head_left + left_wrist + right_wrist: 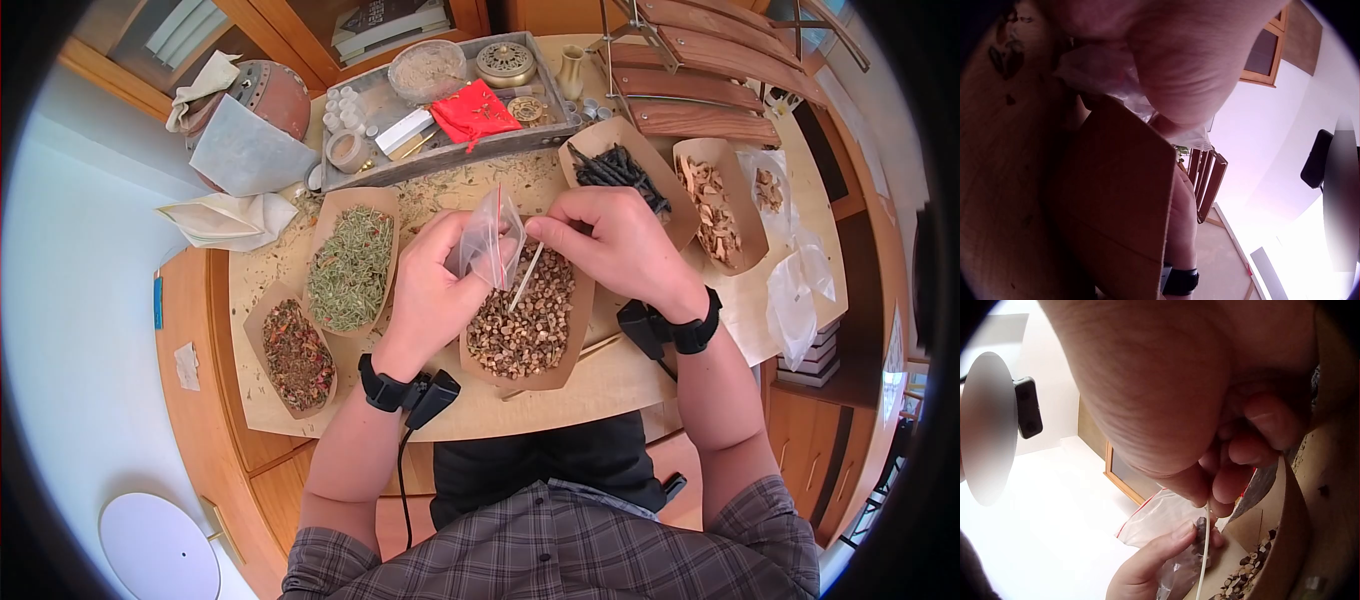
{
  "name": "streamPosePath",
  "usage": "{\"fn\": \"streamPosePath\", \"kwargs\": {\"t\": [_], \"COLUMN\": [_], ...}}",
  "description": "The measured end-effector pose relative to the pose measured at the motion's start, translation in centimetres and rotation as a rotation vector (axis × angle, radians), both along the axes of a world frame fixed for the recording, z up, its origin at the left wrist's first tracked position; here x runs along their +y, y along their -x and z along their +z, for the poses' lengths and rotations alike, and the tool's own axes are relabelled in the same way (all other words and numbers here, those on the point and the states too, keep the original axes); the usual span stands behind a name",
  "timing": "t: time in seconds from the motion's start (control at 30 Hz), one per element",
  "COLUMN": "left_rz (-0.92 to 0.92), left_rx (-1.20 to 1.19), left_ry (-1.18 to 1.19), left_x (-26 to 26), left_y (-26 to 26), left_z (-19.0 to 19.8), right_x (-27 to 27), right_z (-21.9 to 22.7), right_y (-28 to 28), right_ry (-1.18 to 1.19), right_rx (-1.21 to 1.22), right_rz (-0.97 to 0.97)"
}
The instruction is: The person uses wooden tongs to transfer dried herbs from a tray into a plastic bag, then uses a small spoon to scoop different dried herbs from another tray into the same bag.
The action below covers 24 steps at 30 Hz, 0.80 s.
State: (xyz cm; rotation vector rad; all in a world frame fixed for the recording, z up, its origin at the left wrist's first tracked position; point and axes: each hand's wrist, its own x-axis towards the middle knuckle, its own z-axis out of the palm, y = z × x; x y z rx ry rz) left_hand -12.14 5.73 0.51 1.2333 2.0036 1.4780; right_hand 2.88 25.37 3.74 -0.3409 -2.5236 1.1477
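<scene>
In the head view my left hand (432,280) grips a clear zip bag (486,238) with a red strip along its mouth. The right wrist view shows dark pieces (1200,532) at the bag, near the left thumb. My right hand (625,245) pinches the upper end of a thin pale stick (525,278) between thumb and fingers. The stick slants down over chopped brown pieces (520,335) in a brown paper tray (583,305). Both hands are above this tray, the bag at its far left side. In the left wrist view the tray wall (1116,200) hides much of the work.
Paper trays of green cut herb (350,268) and mixed dried petals (297,355) stand left. Trays of dark sticks (620,180) and pale shavings (710,220) stand right. Behind is a grey wooden tray (395,165) with a red pouch (475,115); a slatted wooden rack (700,90) stands back right.
</scene>
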Motion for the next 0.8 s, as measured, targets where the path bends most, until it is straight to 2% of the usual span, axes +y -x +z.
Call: {"fn": "streamPosePath", "kwargs": {"t": [0.8], "left_rz": [0.006], "left_rx": [0.017], "left_ry": [-0.004], "left_x": [0.07], "left_y": [-0.04], "left_z": [0.00], "right_x": [-0.14], "right_z": [0.20], "right_y": [0.02], "right_ry": [0.007], "right_rx": [-0.002], "right_rz": [-0.001]}}
